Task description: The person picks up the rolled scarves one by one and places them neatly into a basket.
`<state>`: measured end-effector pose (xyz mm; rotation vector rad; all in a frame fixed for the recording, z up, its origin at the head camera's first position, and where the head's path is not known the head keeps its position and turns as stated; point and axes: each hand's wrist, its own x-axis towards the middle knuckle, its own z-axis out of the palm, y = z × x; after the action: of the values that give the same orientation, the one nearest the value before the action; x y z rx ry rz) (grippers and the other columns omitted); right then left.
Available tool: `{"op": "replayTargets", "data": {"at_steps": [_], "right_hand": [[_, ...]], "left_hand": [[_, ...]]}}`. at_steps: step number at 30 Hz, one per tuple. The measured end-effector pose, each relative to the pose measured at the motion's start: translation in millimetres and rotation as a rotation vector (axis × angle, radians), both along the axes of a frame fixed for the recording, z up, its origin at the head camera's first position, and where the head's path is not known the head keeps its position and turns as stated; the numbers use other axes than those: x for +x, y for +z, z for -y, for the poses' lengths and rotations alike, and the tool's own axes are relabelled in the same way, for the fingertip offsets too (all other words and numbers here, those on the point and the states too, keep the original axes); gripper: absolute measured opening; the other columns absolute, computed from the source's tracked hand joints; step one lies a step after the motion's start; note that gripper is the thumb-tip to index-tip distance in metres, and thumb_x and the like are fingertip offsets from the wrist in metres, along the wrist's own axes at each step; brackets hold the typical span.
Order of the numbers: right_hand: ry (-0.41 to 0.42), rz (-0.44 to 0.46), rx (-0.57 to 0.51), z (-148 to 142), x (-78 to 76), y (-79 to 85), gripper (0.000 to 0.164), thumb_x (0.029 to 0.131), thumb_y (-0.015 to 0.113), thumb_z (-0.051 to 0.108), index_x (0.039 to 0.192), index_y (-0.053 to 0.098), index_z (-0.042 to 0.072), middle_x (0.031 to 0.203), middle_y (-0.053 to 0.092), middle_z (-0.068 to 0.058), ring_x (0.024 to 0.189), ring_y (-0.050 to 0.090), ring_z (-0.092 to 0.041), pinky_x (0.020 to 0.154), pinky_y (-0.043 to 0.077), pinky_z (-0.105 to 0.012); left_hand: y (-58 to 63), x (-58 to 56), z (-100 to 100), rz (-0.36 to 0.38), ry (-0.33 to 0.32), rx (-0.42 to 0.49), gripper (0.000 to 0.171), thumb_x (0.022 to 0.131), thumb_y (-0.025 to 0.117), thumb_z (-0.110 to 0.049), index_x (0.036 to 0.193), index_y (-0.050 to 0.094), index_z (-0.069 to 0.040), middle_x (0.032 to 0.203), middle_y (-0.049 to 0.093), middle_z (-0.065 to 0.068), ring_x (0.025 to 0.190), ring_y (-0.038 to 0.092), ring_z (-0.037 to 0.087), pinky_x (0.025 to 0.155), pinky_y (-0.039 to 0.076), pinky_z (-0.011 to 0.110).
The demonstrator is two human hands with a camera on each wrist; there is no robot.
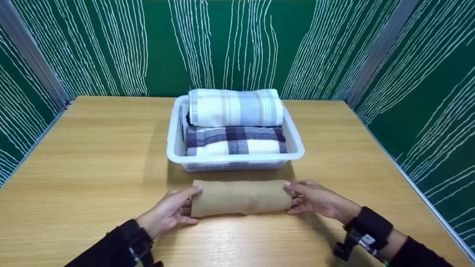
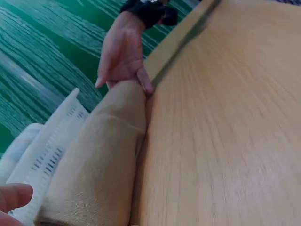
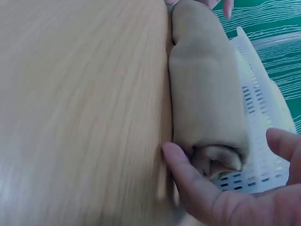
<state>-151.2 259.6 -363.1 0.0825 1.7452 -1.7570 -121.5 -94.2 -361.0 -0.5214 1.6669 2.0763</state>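
Note:
A tan cloth rolled into a thick bundle (image 1: pixel 241 197) lies lengthwise on the table in front of the basket. My left hand (image 1: pixel 172 210) is at the bundle's left end, its thumb over the upper corner in the head view. In the left wrist view, the left thumb (image 2: pixel 16 197) stands out beside the roll. My right hand (image 1: pixel 317 199) cups the right end with fingers spread. One right finger (image 3: pixel 181 162) is low against the roll in the right wrist view, and the thumb (image 3: pixel 282 141) stands apart. The cloth's coiled end (image 3: pixel 218 160) shows between them.
Behind the bundle stands a white plastic basket (image 1: pixel 235 157) with perforated sides. Inside it are a purple-and-white checked folded cloth (image 1: pixel 237 141) and a light blue-and-white striped one (image 1: pixel 237 107) rising above the rim. Green panels (image 1: pixel 163 48) with white lines enclose the wooden table (image 1: pixel 92 159).

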Motion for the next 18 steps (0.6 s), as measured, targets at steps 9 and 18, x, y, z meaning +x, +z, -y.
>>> {"op": "replayTargets", "data": {"at_steps": [9,18], "right_hand": [[-0.034,0.026,-0.028,15,-6.0,-12.3,0.025,0.095,0.058,0.021,0.106,0.062,-0.001,0.093,0.059,-0.013,0.085,0.060,-0.022,0.082,0.053,-0.043],[-0.036,0.056,-0.107,22,2.6,-3.2,0.013,0.093,0.058,0.017,0.094,0.067,0.007,0.085,0.062,-0.005,0.079,0.059,-0.016,0.076,0.052,-0.035]], "left_hand": [[-11.3,-5.1,-10,0.024,-0.020,0.040,0.042,0.097,0.050,-0.018,0.125,0.029,0.004,0.125,0.038,0.031,0.117,0.043,0.051,0.087,0.045,0.062],[-6.9,4.3,-1,0.005,-0.017,0.060,0.038,0.096,0.051,-0.014,0.124,0.039,0.008,0.121,0.046,0.027,0.111,0.050,0.044,0.088,0.046,0.059]]}}
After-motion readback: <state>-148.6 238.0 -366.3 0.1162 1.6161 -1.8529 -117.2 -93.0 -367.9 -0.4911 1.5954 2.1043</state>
